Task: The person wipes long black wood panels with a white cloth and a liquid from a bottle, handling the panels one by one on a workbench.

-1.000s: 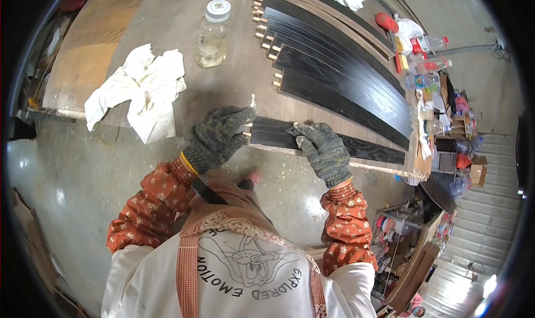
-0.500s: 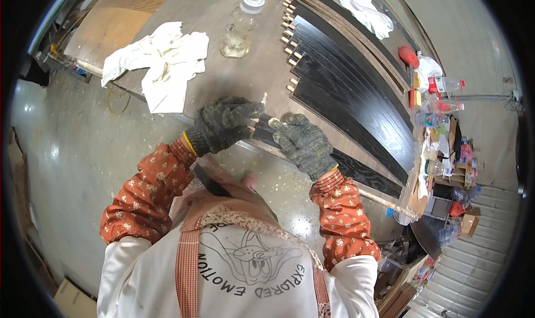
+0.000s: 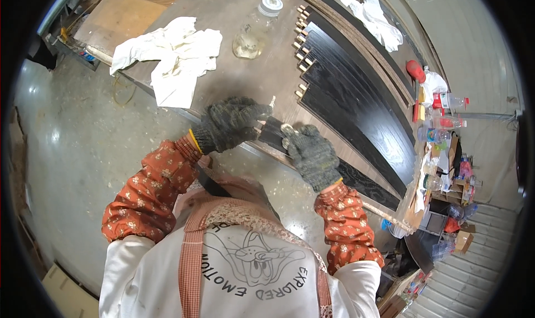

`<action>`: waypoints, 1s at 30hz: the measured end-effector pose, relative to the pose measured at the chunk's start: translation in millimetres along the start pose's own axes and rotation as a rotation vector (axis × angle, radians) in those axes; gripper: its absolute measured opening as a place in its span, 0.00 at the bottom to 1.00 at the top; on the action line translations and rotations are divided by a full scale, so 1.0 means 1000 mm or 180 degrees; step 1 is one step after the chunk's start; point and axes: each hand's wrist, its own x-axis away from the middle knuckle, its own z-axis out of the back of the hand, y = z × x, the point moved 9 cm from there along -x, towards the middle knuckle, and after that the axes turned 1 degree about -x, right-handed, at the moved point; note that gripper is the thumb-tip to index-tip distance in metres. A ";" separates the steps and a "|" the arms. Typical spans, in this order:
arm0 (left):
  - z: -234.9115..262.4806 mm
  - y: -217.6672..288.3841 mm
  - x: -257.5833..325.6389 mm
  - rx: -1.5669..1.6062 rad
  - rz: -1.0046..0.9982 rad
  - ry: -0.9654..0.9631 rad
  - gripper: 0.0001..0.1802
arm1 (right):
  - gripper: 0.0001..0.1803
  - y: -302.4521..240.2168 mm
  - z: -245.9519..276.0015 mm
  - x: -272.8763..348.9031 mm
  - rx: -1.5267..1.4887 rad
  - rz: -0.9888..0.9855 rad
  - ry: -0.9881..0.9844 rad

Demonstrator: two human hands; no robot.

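Left hand [image 3: 231, 124] at left end of dark board [image 3: 368, 183], mid-frame; right hand [image 3: 315, 157] hides board's middle; can't tell either grip.

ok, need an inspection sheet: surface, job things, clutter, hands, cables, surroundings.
Surface: brown wood-look tabletop.
Job things: narrow black wood-grain plank at near edge; row of black wood-grain planks with pale pegs beyond.
Clutter: crumpled white cloth, clear white-lidded jar, clear plastic bottles at right.
Hands: left hand in dark-grey knit glove at plank's left end; right hand, likewise gloved, further along it.
Cables: thin yellowish loop at left, cord or hose unclear.
Surroundings: grey floor, pale corrugated wall.
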 end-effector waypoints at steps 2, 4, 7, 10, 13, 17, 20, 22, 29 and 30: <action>0.000 -0.002 0.000 0.0057 -0.0038 0.0030 0.26 | 0.20 -0.003 -0.004 0.001 -0.0035 0.0345 0.0528; 0.003 -0.002 0.001 0.0090 -0.0090 0.0068 0.26 | 0.19 -0.010 0.003 0.009 0.0059 0.0333 0.0855; 0.000 -0.005 -0.001 0.0127 0.0129 -0.0036 0.26 | 0.17 -0.005 -0.006 0.014 0.0152 -0.0060 0.0957; -0.002 -0.004 0.003 0.0086 0.0033 -0.0013 0.26 | 0.17 -0.012 -0.003 0.019 0.0031 -0.0219 0.1068; 0.001 -0.004 -0.001 0.0093 0.0205 -0.0127 0.25 | 0.16 -0.009 -0.008 0.021 0.0214 -0.0679 0.0677; 0.001 -0.001 0.001 0.0095 -0.0085 0.0070 0.25 | 0.19 -0.021 0.003 0.016 0.0266 -0.0412 0.1014; -0.001 0.000 0.001 -0.0072 -0.0048 -0.0004 0.25 | 0.20 -0.011 -0.016 0.024 0.0283 -0.0914 0.0532; -0.001 0.000 0.002 -0.0083 -0.0092 0.0051 0.26 | 0.20 -0.011 -0.014 0.026 0.0299 -0.0688 0.0729; 0.001 0.001 0.001 -0.0091 -0.0105 0.0076 0.26 | 0.18 -0.009 -0.005 0.027 0.0180 -0.0559 0.1066; 0.000 -0.001 0.001 -0.0072 -0.0108 0.0068 0.25 | 0.18 -0.006 -0.005 0.023 0.0176 -0.0566 0.1061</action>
